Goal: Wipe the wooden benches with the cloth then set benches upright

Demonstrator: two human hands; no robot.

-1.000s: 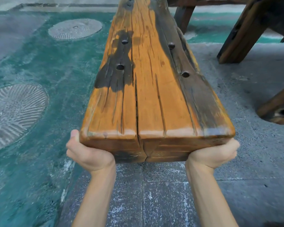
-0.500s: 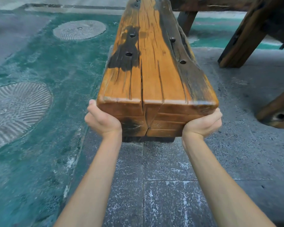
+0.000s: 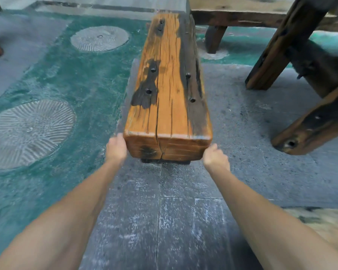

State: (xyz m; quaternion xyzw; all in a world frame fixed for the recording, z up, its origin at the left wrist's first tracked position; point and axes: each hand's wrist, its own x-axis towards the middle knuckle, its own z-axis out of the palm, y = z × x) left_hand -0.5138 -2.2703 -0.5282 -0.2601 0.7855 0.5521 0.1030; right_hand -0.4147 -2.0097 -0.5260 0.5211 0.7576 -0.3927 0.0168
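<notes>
An orange-brown wooden bench with dark stains and bolt holes runs away from me, seat face up, standing on the grey paving. A dark leg shows under its near end. My left hand clasps the near left corner of the seat. My right hand is curled on the lower near right corner. Both hands are motion-blurred. No cloth is in view.
Other dark wooden benches lie tipped at the right, with a slanted leg and a beam end close to my bench. Another bench stands at the back. Left is green floor with two ribbed round discs.
The bench's near end has gone down from chest height towards the ground and away from me. My arms have stretched out with it, and my hands have shifted from under the end to its corners.
</notes>
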